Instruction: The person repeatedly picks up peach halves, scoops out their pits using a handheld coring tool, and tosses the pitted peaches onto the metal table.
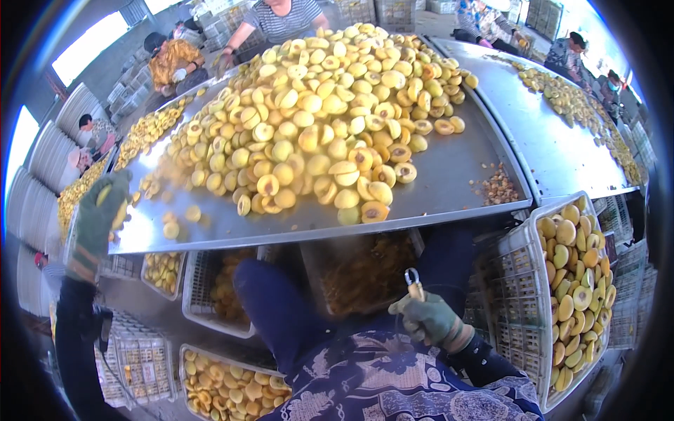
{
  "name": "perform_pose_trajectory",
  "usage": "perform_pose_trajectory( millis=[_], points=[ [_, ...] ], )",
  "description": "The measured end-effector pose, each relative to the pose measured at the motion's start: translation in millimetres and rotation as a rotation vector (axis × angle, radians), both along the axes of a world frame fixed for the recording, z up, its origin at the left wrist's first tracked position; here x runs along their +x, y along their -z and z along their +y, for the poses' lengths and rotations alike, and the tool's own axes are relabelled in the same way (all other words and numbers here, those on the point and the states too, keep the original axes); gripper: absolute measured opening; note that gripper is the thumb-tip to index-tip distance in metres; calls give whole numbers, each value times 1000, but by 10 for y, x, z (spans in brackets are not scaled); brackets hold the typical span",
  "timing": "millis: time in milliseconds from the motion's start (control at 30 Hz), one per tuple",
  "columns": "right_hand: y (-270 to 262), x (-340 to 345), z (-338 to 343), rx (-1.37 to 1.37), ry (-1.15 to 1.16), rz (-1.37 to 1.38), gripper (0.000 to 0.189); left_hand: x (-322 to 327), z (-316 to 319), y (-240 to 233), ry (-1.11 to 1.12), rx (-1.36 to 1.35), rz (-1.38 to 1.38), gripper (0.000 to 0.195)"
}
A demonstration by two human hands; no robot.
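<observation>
My left hand, in a green work glove, is raised at the table's left corner. Yellow fruit halves show between and beside its blurred fingers. Low over my lap, my right gloved hand grips a pitting tool by its pale handle; a metal loop sticks up from the end. Before me a large heap of halved yellow stone fruit covers much of the metal table. Some cut faces show brown centres. A few loose halves lie by the left front edge.
A plastic crate full of halves stands at my right. More crates sit under the table and at my lower left. Small brown bits lie in the right corner. Several people work around, one person just across the heap.
</observation>
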State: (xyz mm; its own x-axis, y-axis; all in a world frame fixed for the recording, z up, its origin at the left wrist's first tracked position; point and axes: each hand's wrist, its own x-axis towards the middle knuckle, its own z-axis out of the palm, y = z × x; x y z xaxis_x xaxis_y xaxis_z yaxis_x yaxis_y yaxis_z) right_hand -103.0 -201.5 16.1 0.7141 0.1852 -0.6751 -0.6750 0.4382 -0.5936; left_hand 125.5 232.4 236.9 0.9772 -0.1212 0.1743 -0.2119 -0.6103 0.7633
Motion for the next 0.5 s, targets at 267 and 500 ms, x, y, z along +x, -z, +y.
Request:
perform_pose_trajectory(
  millis=[267,500],
  points=[
    [209,253,360,91,-29,-127,12,422,511,1419,55,1212,142,50],
    [54,646,369,-121,-66,-194,19,659,-175,938,228,998,535,68]
  ],
)
